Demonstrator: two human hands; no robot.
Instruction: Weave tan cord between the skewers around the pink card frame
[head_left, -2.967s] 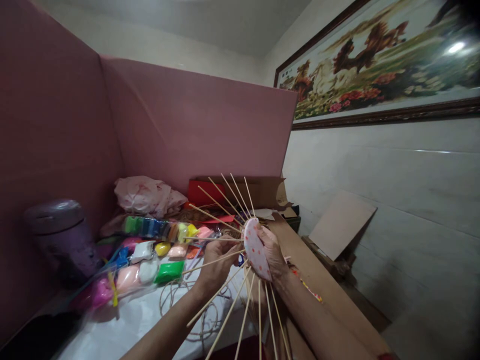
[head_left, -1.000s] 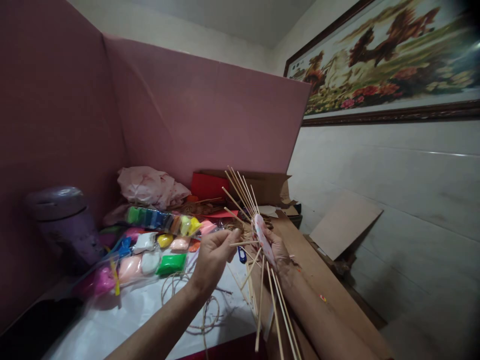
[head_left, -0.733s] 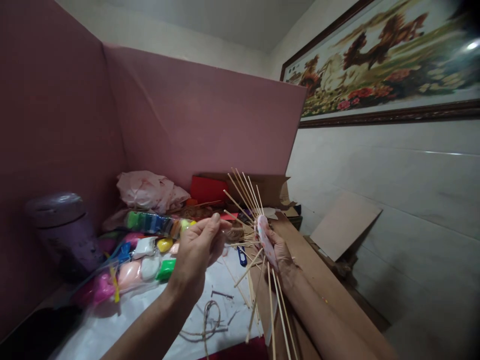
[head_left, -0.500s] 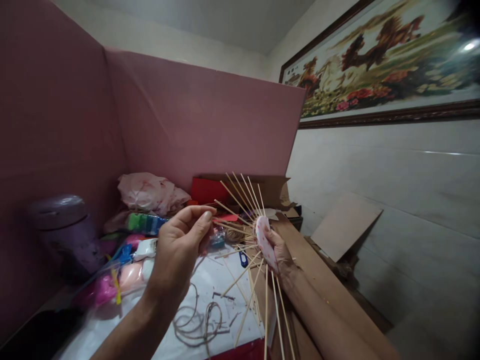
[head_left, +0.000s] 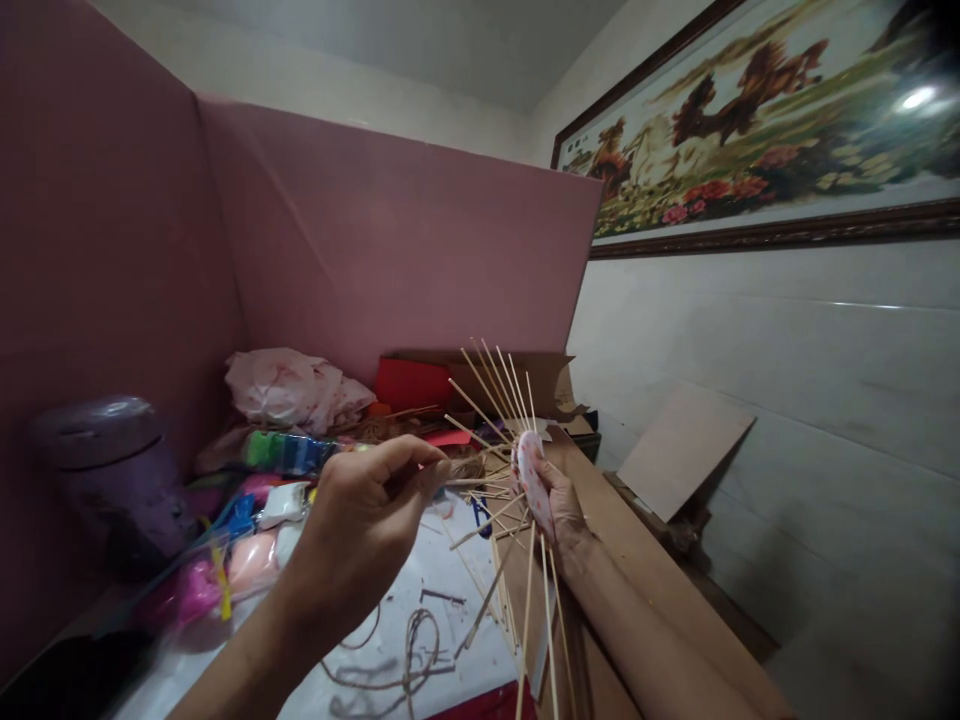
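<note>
My right hand (head_left: 561, 505) is closed around the rim of a round, pale pink disc (head_left: 534, 490) with small red spots, held on edge. Thin wooden sticks (head_left: 489, 385) fan out from its edge on several sides, some pointing up and others down toward me. Left of the disc, my left hand (head_left: 379, 510) pinches thumb and forefinger together on what looks like brown twine, beside the stick ends; the fingers hide much of it. Loops of twine (head_left: 420, 640) lie on the white sheet (head_left: 450, 690) below.
Bags of coloured clay (head_left: 251, 560) and a lidded purple tumbler (head_left: 116, 480) stand at the left. Behind are a crumpled pink cloth (head_left: 292, 390), a red sheet (head_left: 411, 383) and cardboard (head_left: 630, 570) running along the right. A blue-handled tool (head_left: 481, 517) lies below the sticks.
My left hand has moved down and slightly right, nearer the disc, still pinching. The disc and sticks have turned slightly in my right hand. The view has shifted a little.
</note>
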